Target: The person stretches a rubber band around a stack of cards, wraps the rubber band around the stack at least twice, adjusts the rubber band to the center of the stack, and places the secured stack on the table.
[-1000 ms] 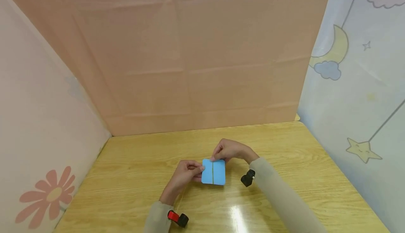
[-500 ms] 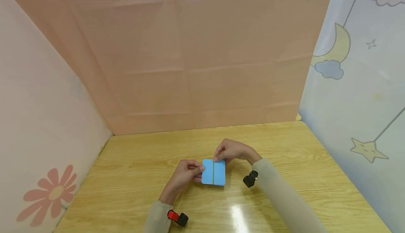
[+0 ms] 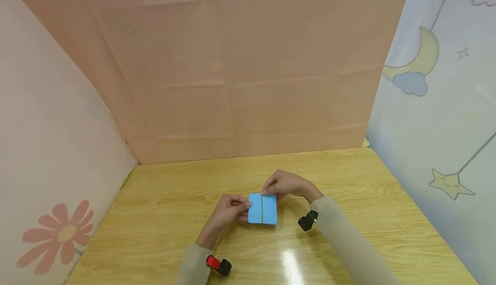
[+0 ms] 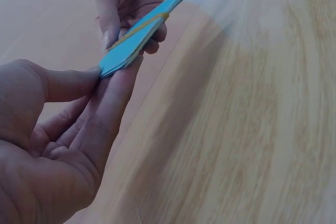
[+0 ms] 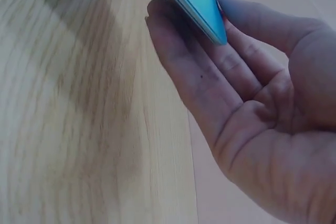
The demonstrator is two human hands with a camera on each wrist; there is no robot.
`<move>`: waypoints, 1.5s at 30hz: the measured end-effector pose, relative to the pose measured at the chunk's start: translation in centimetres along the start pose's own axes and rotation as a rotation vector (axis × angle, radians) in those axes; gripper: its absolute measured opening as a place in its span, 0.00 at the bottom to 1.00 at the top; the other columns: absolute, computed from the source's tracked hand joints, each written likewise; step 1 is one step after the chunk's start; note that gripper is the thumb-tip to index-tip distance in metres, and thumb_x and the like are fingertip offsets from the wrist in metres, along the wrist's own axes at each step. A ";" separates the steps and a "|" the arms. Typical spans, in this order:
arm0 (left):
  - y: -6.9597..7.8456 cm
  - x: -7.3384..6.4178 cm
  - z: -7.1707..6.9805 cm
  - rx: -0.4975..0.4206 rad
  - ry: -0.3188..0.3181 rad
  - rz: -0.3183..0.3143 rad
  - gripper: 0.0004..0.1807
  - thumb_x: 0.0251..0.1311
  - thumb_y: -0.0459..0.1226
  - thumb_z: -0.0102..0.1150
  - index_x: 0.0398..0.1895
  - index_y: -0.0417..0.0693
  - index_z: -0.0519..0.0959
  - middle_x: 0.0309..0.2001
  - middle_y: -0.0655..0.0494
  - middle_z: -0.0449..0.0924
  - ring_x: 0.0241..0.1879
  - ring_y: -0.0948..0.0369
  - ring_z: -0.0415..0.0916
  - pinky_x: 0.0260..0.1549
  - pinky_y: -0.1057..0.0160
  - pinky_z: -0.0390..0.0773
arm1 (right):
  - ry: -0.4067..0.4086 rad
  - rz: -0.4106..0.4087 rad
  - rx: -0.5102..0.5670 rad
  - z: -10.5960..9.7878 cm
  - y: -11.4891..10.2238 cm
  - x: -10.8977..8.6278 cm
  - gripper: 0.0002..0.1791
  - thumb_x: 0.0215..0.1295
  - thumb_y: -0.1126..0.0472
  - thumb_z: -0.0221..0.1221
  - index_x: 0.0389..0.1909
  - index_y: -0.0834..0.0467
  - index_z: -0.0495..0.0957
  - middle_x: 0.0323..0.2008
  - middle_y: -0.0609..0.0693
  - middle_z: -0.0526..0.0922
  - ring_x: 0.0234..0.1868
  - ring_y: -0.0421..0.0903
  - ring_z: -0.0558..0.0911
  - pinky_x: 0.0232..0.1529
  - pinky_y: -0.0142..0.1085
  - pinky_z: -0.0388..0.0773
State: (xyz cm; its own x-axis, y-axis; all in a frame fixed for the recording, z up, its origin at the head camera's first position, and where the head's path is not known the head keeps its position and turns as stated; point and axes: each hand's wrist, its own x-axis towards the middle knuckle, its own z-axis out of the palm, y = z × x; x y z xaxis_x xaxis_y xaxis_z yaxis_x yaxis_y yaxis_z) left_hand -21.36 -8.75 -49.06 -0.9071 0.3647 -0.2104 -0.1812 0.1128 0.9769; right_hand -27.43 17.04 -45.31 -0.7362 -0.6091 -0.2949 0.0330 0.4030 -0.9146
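Note:
Between both hands is a thin stack of blue paper cards (image 3: 255, 209) with rounded corners, held above the table. A yellowish rubber band (image 3: 262, 209) runs around the middle of the stack. My left hand (image 3: 228, 212) pinches the stack's left edge, thumb on top and fingers beneath. At the far edge, my right hand (image 3: 284, 184) grips the stack with its thumb by the band. In the left wrist view the layered edges of the cards (image 4: 131, 43) show, tilted. The right wrist view has a corner of the stack (image 5: 202, 9) lying over the right fingers.
The wooden table (image 3: 174, 199) spreads under both arms. A plain pinkish cloth backdrop (image 3: 232, 82) stands at its far edge. Patterned walls with a flower (image 3: 66, 233) on the left and a star (image 3: 451, 184) on the right flank it. Each wrist carries a small black camera (image 3: 308, 220).
My right thumb has shifted slightly right along the far edge, and the band sits a little farther right on the stack. Both hands keep their hold.

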 end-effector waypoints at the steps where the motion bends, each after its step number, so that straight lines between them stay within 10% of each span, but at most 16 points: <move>1: 0.0 0.0 0.0 -0.006 0.006 -0.001 0.13 0.72 0.34 0.65 0.45 0.27 0.85 0.34 0.47 0.91 0.31 0.60 0.89 0.35 0.58 0.91 | 0.005 -0.003 0.012 0.1 0.1 -0.1 0.10 0.72 0.59 0.66 0.42 0.62 0.90 0.40 0.51 0.90 0.35 0.43 0.88 0.43 0.48 0.90; 25: -0.2 0.0 0.0 -0.041 0.062 -0.016 0.13 0.73 0.35 0.64 0.48 0.29 0.85 0.33 0.52 0.86 0.32 0.61 0.86 0.38 0.60 0.91 | 0.304 0.015 0.423 4.7 4.2 -5.0 0.15 0.73 0.61 0.66 0.48 0.71 0.85 0.32 0.53 0.88 0.32 0.46 0.90 0.42 0.45 0.91; 45: -0.7 3.7 0.4 0.031 0.131 -0.072 0.12 0.72 0.35 0.65 0.43 0.31 0.87 0.31 0.48 0.86 0.28 0.60 0.87 0.36 0.58 0.91 | 0.379 0.066 0.332 2.4 4.4 -2.9 0.13 0.72 0.65 0.65 0.50 0.72 0.86 0.36 0.57 0.89 0.34 0.46 0.90 0.42 0.43 0.91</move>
State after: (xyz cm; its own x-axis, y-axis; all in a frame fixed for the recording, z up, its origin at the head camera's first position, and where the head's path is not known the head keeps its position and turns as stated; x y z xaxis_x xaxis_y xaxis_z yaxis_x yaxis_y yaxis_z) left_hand -24.48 -7.06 -50.51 -0.9343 0.2307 -0.2718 -0.2381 0.1634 0.9574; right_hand -23.52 18.99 -49.12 -0.9169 -0.2738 -0.2903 0.2555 0.1560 -0.9541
